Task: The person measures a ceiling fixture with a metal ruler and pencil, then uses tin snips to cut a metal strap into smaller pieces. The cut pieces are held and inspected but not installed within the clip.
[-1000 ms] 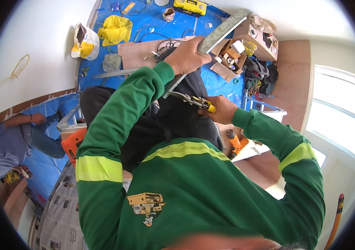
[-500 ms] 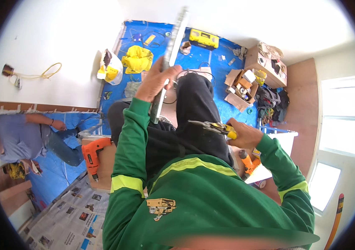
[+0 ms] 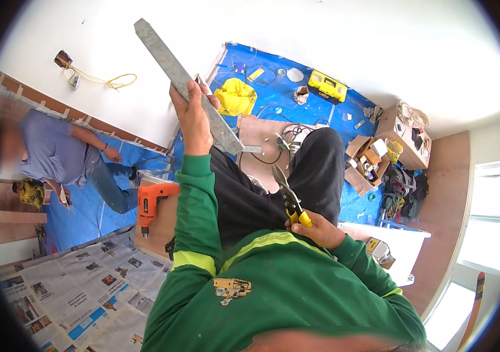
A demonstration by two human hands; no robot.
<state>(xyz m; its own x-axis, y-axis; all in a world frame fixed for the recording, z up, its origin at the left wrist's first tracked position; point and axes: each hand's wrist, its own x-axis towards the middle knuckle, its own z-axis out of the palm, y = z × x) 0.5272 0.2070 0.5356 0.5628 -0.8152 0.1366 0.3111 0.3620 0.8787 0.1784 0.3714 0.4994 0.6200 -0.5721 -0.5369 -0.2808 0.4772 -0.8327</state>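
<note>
My left hand (image 3: 194, 120) is wrapped round a long grey galvanized metal strip (image 3: 170, 61), holding it up at a slant in front of me. Its far end points up and left over the white wall; the lower end reaches my knees, where a short flat tab (image 3: 252, 149) shows beside it. Close to my belly, my right hand (image 3: 323, 230) grips tin snips (image 3: 290, 199) by their yellow and black handles. The snips' blades point up, apart from the strip. Part of the handles is hidden in my palm.
An orange drill (image 3: 149, 204) lies on a board at my left, above newspaper sheets (image 3: 94, 287). Further left a person (image 3: 56, 141) in a purple shirt works. Ahead, blue sheeting (image 3: 285, 61) carries a yellow toolbox (image 3: 328, 86), a yellow bag (image 3: 236, 97) and a cardboard box (image 3: 360, 179).
The metal strip has swung so its upper end leans left. My right hand has drawn in toward my belly, and the snips have turned from pointing left to pointing up. The view has shifted.
</note>
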